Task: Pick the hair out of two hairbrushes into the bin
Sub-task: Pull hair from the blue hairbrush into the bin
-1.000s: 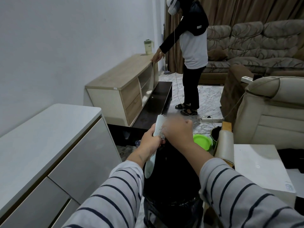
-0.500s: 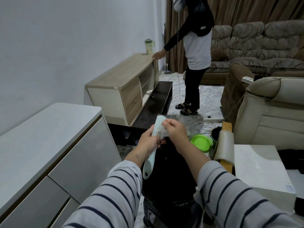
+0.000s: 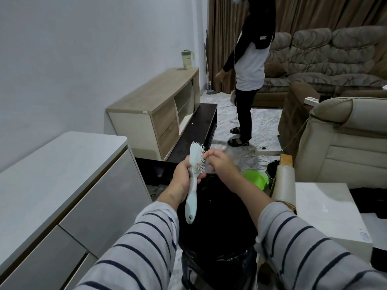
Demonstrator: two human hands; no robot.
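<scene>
I see one hairbrush [image 3: 195, 164], one black bin [image 3: 217, 227] and two hands. I also count one green bowl [image 3: 256, 178] and one other person [image 3: 249, 65].

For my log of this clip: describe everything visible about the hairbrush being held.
The hairbrush is pale blue-green, plastic-looking, with a long oval head of pale, thin bristles facing right and a slim handle ending in a hanging hole. It stands nearly upright, handle down, over the black-lined bin. The left hand grips its neck; the right hand fingers are at the bristles, blurred.
</scene>
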